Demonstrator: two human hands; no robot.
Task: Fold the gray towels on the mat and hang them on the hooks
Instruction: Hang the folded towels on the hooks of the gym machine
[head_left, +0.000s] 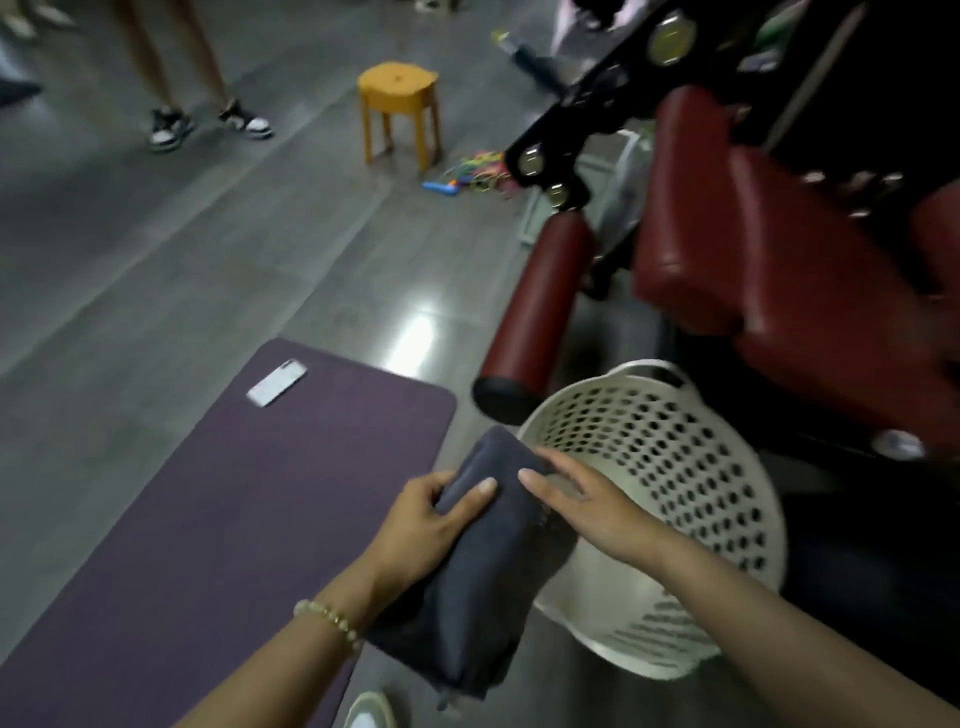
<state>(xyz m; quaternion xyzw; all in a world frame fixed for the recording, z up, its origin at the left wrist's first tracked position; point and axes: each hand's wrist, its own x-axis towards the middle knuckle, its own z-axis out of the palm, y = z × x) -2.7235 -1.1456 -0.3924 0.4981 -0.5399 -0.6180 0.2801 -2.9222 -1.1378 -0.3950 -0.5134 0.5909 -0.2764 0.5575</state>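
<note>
A folded dark gray towel is held in the air over the right edge of the purple mat. My left hand grips its upper left side, thumb on top and fingers curled underneath. My right hand rests on the towel's upper right edge with fairly straight fingers laid over it. The towel's lower end hangs down toward my shoe. No hooks are in view.
A white perforated laundry basket stands just right of the towel. Red-padded gym equipment fills the right side. A phone lies on the mat's far end. A yellow stool, colourful ropes and a person's legs are farther back.
</note>
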